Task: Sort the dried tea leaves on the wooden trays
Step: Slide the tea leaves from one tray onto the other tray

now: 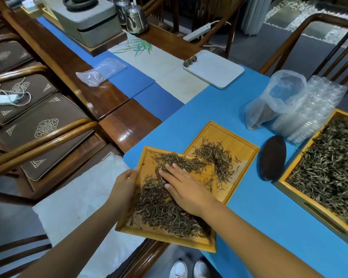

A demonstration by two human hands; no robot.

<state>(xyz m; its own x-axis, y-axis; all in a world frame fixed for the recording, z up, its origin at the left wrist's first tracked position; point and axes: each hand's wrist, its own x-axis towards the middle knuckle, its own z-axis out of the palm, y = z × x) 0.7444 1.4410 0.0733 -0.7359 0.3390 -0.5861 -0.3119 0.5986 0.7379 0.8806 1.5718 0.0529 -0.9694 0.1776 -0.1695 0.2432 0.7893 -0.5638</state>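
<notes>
A light wooden tray (pixel 149 234) lies tilted at the table's near edge, its far corner resting over a second wooden tray (pixel 239 145). Dried tea leaves (pixel 163 209) cover much of the near tray, and a smaller heap of leaves (pixel 219 157) lies on the far one. My left hand (pixel 125 187) grips the near tray's left rim. My right hand (pixel 185 187) lies flat, fingers spread, on the leaves in the near tray. A large wooden tray (pixel 283 183) full of tea leaves (pixel 329 167) stands at the right.
A dark oval dish (pixel 272 157) sits between the trays. Behind it are a clear plastic bag (pixel 275 99) and stacked plastic containers (pixel 313 109). A white tray (pixel 217 71) holds small tea balls. Chairs line the left; white paper (pixel 78 197) lies beside the table.
</notes>
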